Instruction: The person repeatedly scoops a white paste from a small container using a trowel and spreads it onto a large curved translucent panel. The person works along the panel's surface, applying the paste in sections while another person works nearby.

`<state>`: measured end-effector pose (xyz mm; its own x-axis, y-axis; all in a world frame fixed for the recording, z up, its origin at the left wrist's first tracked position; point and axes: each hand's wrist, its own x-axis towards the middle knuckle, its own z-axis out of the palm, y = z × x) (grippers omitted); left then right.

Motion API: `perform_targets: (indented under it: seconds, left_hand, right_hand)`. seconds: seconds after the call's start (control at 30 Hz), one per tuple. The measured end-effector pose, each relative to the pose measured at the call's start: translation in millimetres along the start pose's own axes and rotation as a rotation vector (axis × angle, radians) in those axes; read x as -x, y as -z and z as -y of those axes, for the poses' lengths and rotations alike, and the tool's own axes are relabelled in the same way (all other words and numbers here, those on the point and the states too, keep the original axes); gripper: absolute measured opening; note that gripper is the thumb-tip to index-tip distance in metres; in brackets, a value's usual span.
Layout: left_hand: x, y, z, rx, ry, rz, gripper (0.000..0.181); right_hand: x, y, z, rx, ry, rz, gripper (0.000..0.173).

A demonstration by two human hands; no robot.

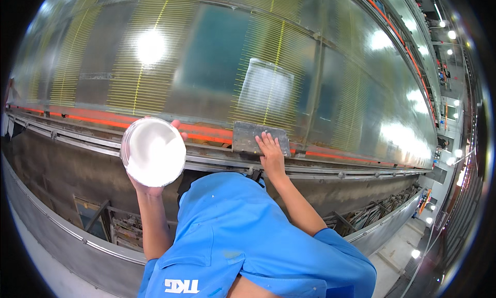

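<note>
My left hand (149,185) grips a round white tub (155,152) from below and around its side, a finger showing at its right edge. The tub's bright glare hides whether it holds anything. My right hand (271,151) lies with fingers spread on a grey, worn rectangular plate (246,137) at the near edge of a long, glossy table surface (217,50). Whether the fingers grip the plate cannot be told. Beyond the plate, a whitish translucent patch (267,87) lies over a band of fine yellow lines (277,46) on the table.
An orange strip (205,132) and metal rails (209,166) run along the table's near edge. Below is a trough-like gap with stacked strips of material (130,232) at left and more (374,212) at right. A grey metal barrier (77,230) curves behind me.
</note>
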<state>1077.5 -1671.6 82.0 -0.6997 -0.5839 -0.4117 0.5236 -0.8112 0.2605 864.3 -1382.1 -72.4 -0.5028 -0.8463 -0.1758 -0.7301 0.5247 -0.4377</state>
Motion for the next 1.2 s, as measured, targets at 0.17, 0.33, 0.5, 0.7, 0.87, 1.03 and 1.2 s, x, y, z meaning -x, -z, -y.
perform_targets:
  seconds: [0.17, 0.33, 0.5, 0.7, 0.87, 1.03, 1.2]
  left_hand:
    - [-0.8, 14.8, -3.6, 0.008, -0.020, 0.111, 0.071]
    - [-12.4, -5.8, -12.5, 0.040, -0.013, 0.160, 0.072]
    - [-10.3, -4.1, -14.6, 0.009, -0.014, 0.194, 0.072]
    - [-1.2, 13.1, -6.3, 0.058, -0.011, 0.141, 0.069]
    - [-6.6, 11.6, -1.6, -0.020, -0.012, 0.111, 0.069]
    - [-15.4, -3.2, -8.1, -0.061, -0.037, 0.244, 0.071]
    - [-17.5, -10.6, -6.3, -0.064, -0.057, 0.232, 0.072]
  right_hand:
    - [-94.9, 83.9, -9.3, -0.223, -0.042, -0.074, 0.062]
    - [-232.3, 117.5, -53.4, -0.168, -0.039, -0.070, 0.060]
    - [-207.7, 49.2, -73.2, -0.048, 0.072, -0.184, 0.066]
    - [-17.7, 6.0, -5.1, 0.028, 0.067, 0.028, 0.072]
    - [-42.7, 48.4, -13.6, -0.142, -0.024, -0.031, 0.065]
    - [-144.6, 138.3, -20.1, -0.218, -0.245, 0.134, 0.053]
    - [-210.7, 181.5, -48.3, -0.206, -0.132, 0.202, 0.057]
